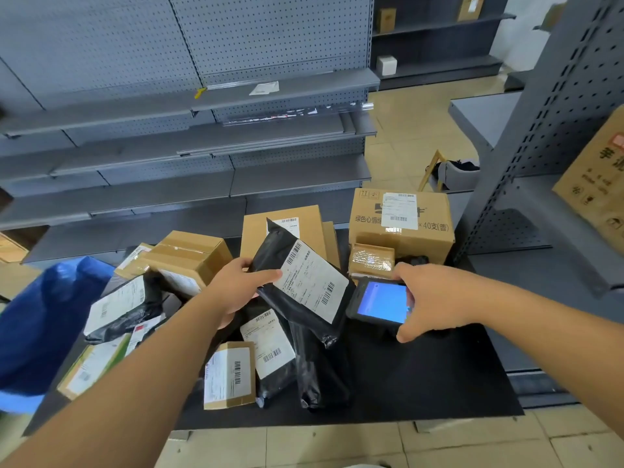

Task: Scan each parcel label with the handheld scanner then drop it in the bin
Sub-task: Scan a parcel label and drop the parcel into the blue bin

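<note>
Head view | your left hand [236, 292] grips black parcel [297, 292] | right hand [435, 298] clasps scanner [380, 304] | many parcels left unscanned

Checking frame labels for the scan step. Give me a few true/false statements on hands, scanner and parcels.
1. The left hand grips a black mailer bag with its white label facing up. True.
2. The right hand holds a cardboard box. False: it holds the handheld scanner.
3. The scanner's screen is dark. False: it glows blue.
4. The scanner sits to the right of the held bag's label. True.
5. The blue bag lies at the right of the table. False: it is at the left edge.
</note>
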`<state>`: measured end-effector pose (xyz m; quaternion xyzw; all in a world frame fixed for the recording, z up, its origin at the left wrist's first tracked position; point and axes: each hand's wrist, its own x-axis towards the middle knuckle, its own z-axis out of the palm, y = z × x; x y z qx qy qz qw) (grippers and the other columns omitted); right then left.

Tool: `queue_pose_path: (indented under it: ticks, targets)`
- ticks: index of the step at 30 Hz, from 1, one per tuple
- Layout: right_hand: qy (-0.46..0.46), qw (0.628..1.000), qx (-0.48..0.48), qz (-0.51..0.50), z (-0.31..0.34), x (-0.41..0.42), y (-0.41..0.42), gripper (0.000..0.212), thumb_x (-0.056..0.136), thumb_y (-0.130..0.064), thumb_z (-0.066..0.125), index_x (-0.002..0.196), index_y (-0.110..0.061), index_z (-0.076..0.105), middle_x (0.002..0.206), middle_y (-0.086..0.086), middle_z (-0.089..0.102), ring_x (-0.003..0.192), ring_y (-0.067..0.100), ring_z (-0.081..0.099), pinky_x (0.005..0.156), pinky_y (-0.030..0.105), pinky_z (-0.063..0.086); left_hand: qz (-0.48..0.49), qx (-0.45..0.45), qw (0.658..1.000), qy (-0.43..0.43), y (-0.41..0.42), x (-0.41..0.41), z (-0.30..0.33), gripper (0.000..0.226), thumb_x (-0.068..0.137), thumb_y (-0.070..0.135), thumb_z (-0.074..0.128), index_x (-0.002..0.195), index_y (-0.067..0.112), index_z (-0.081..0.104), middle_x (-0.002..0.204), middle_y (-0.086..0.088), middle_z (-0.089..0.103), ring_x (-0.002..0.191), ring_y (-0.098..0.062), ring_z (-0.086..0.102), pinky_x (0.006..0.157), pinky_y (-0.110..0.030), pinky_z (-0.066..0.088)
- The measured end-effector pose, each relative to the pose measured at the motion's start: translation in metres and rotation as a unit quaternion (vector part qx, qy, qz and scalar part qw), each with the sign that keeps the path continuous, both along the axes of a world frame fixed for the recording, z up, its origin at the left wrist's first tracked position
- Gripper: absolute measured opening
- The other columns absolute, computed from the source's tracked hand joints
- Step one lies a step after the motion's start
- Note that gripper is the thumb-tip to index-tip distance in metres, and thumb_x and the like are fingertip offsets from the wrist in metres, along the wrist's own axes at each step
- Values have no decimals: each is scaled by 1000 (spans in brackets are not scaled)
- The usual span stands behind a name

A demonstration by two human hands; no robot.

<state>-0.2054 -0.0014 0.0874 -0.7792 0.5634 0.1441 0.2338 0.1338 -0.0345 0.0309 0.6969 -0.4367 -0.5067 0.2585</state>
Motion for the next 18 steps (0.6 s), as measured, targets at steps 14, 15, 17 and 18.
queue_pose_path:
  ticks: [14, 15, 17, 18]
  targets:
    - [27, 1000, -11, 7, 2, 23, -1, 70, 71, -64, 81, 120, -27, 47, 100, -6, 58, 86, 13, 59, 71, 30, 55, -5, 8, 1000, -2, -3, 19, -2, 61, 83, 40, 88, 132, 20, 58, 123, -4, 73, 112, -30, 70, 105, -53, 57]
    - [30, 999, -12, 7, 2, 23, -1, 70, 71, -64, 80, 121, -27, 47, 100, -6, 58, 86, 13, 59, 70, 29, 54, -5, 8, 1000, -6, -3, 19, -2, 60, 84, 40, 87, 132, 21, 58, 123, -3, 72, 112, -30, 70, 104, -53, 58]
    - [32, 999, -12, 5, 3, 23, -1, 71, 70, -64, 80, 121, -27, 47, 100, -7, 58, 86, 12, 60, 70, 30, 55, -5, 5, 1000, -9, -2, 18, -2, 59, 85, 40, 87, 132, 21, 57, 123, -3, 72, 111, -30, 70, 104, -53, 57]
    - [30, 999, -11, 4, 3, 22, 0, 71, 70, -64, 81, 122, -27, 47, 100, -7, 59, 86, 12, 60, 71, 30, 56, -3, 4, 1000, -9, -1, 18, -2, 58, 85, 39, 86, 132, 21, 58, 122, -3, 72, 111, -30, 70, 105, -53, 57]
